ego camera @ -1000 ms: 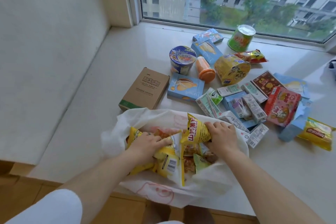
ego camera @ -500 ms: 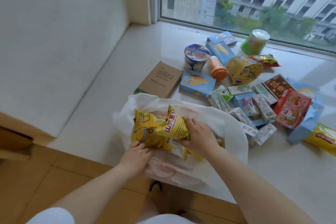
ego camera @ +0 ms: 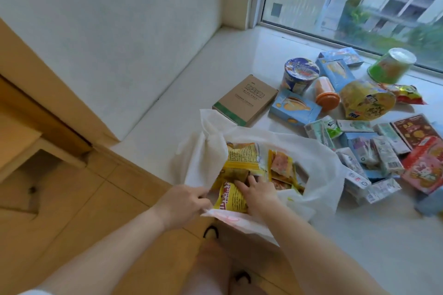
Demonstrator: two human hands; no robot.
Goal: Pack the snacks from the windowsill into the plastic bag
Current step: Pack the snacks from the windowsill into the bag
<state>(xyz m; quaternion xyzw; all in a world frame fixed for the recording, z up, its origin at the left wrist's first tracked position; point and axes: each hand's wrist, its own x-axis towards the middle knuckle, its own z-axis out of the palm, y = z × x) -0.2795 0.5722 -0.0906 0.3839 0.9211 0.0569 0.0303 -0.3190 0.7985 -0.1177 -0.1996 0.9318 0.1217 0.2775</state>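
Windowsill (ego camera: 239,60), brown box (ego camera: 245,99), label illegible, yellow packet (ego camera: 231,199) "CHINESE"

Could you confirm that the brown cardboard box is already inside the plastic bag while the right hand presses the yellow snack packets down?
Not quite: in the head view the brown cardboard box is not inside the plastic bag; it lies on the windowsill just beyond it. The right hand does press on the yellow snack packets in the bag.

Snack packets (ego camera: 242,163) in bag (ego camera: 321,165)
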